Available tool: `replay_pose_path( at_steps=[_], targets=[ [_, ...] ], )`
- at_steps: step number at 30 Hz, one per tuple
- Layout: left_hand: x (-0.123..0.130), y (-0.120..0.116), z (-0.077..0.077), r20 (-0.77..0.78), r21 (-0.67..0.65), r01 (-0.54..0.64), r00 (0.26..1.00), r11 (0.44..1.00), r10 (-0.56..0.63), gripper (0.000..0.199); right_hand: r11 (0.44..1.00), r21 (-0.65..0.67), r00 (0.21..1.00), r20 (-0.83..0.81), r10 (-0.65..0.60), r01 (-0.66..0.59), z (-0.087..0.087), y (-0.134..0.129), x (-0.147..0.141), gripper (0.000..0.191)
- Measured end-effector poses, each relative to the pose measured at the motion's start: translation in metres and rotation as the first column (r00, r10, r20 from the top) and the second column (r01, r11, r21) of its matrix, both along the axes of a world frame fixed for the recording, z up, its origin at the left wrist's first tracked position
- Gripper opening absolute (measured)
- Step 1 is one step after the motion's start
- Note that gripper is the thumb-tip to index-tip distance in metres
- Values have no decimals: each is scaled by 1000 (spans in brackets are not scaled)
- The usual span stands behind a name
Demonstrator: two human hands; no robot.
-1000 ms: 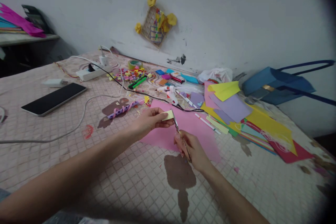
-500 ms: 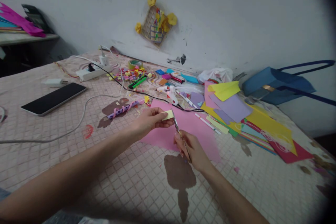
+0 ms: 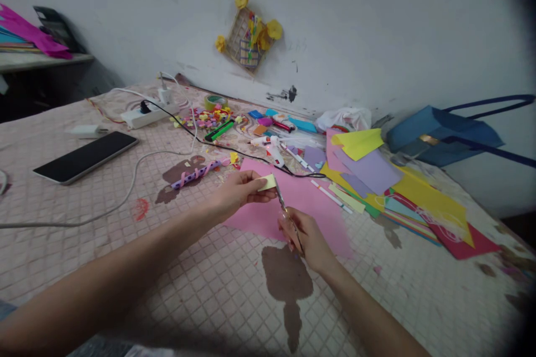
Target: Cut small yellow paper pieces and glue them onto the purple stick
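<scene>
A small pale yellow piece of paper (image 3: 268, 182) is pinched between the thumb and fingers of my left hand (image 3: 245, 189). My right hand (image 3: 304, 234) grips a pair of scissors (image 3: 281, 201), with its fingers around the handles. The scissor blades point up and away, and their tips are at the right edge of the yellow paper. Whether the blades are parted I cannot tell. Below both hands a pink sheet (image 3: 310, 206) lies on the patterned tablecloth. A purple rolled stick with a pink spiral strip (image 3: 196, 174) lies left of the pink sheet.
A hot glue gun (image 3: 274, 152) lies behind the pink sheet, its black cord crossing the table. Coloured papers (image 3: 368, 170) and a blue bag (image 3: 444, 136) are on the right. A black phone (image 3: 87, 157), a power strip (image 3: 148, 115), and a green cutter (image 3: 220, 130) are leftward.
Almost nothing differs. My hands, the yellow paper and the scissors stay in nearly the same place, with only a very slight shift of the scissors and right fingers.
</scene>
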State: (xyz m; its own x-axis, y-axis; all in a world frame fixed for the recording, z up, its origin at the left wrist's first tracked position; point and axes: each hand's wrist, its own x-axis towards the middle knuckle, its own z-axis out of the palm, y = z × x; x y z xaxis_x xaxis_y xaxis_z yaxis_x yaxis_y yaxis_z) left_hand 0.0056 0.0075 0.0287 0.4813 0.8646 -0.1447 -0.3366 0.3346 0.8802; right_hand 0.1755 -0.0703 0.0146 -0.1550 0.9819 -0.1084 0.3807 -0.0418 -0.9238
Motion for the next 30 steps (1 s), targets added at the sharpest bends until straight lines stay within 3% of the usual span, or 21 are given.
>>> replay_pose_path(
  at_steps=[13,24,27,30],
  targets=[
    [-2,3,-2,-13,19,28,1000,999,-28,19,999,33,999,42,-28,27,-2,0,-1,32],
    [-1,1,2,-18,-9,36,999,999,-36,17,996,-83,993,-113,-21,12,0,0,-2,39],
    [-1,-1,6,-66,1,101,993,995,-101,20,994,-97,980,-192,-58,40,5,2,-2,42],
    [-2,-5,7,-198,7,253,949,967,-247,23,992,-42,968,-218,-123,116,9,6,1,38]
  ],
)
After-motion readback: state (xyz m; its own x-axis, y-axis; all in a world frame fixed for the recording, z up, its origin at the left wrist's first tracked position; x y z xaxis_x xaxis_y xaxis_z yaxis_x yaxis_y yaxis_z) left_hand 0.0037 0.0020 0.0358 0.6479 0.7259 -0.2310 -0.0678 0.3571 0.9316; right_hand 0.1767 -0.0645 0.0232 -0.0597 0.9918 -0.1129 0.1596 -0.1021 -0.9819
